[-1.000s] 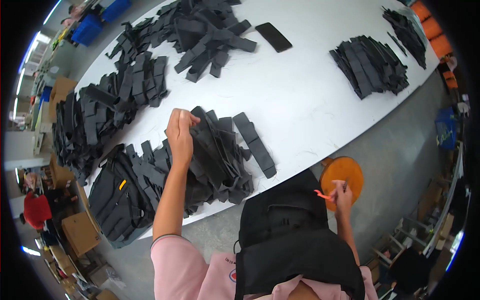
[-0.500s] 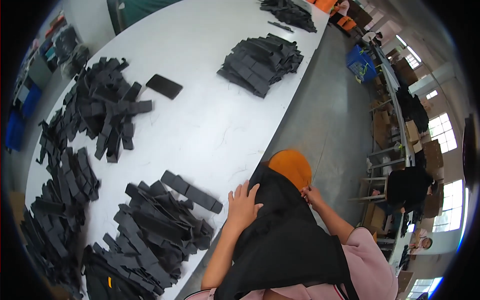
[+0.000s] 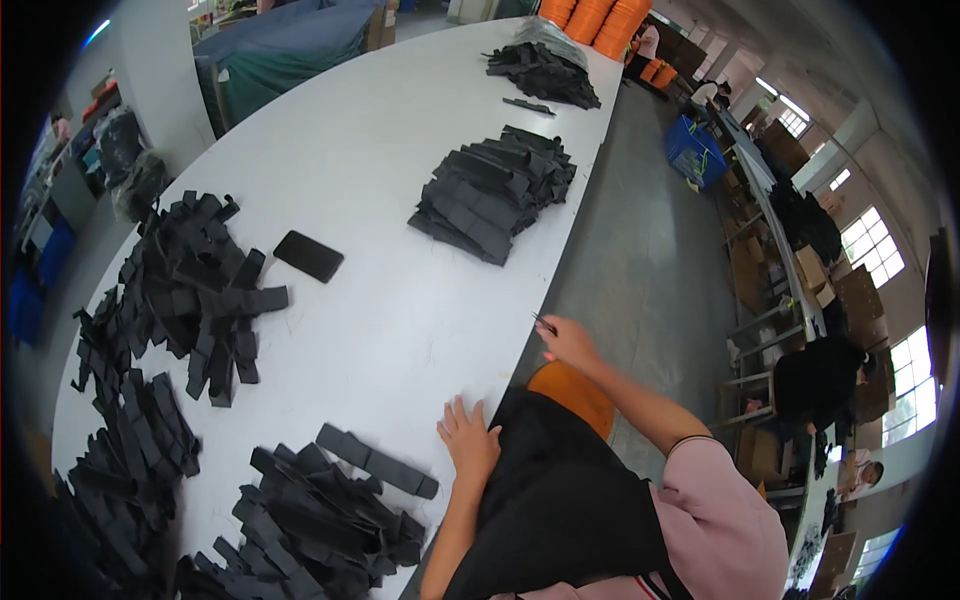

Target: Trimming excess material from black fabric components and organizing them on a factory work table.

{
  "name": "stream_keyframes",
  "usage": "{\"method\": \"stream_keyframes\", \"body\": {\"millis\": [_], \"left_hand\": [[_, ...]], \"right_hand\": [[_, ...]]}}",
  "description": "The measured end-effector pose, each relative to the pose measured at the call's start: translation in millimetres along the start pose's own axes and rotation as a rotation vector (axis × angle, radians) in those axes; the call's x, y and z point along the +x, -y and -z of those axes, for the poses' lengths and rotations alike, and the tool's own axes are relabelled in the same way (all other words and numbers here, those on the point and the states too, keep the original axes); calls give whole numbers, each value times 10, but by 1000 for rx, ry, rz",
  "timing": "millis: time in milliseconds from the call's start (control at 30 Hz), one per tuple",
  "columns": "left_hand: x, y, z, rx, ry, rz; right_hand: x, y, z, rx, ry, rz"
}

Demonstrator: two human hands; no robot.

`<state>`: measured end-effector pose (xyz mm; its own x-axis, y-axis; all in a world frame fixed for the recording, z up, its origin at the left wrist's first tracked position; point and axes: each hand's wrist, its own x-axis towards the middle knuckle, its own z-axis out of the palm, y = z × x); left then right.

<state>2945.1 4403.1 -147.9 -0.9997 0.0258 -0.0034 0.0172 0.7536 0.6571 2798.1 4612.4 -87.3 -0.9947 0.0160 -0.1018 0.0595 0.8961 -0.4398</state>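
Note:
My left hand (image 3: 468, 440) lies on the white table (image 3: 390, 330) near its right edge, fingers spread, holding nothing. My right hand (image 3: 570, 343) is closed on a small dark pointed tool (image 3: 545, 325) at the table's edge; its exact kind is too small to make out. Just left of my left hand lies a single dark grey folded fabric strip (image 3: 378, 462). Beside that strip, a heap of similar strips (image 3: 320, 520) spreads toward the near edge. A black apron covers my front, over an orange round seat (image 3: 580, 395).
More grey strip piles lie at the left (image 3: 190, 280) and far right (image 3: 495, 190) of the table. A black phone (image 3: 309, 256) rests between them. Orange rolls (image 3: 590, 20) stand at the far end. Across the aisle are a blue crate (image 3: 694, 152), a long bench and other people.
My right hand has risen from beside the orange seat to the table's edge, bringing the small tool along. My left hand stays flat. The whole view has tilted upward.

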Motion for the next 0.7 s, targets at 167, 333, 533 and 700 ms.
{"method": "stream_keyframes", "body": {"millis": [167,333,533,700], "left_hand": [[235,17,-39,-3,-68,78],[616,13,-100,0,-167,136],[1073,78,-197,46,-295,306],[1030,161,-388,229,-381,292]], "right_hand": [[1103,478,-94,-107,-145,340],[2139,613,-109,-470,-78,320],[2515,500,-305,-525,70,446],[2246,103,-538,-340,187,515]]}}
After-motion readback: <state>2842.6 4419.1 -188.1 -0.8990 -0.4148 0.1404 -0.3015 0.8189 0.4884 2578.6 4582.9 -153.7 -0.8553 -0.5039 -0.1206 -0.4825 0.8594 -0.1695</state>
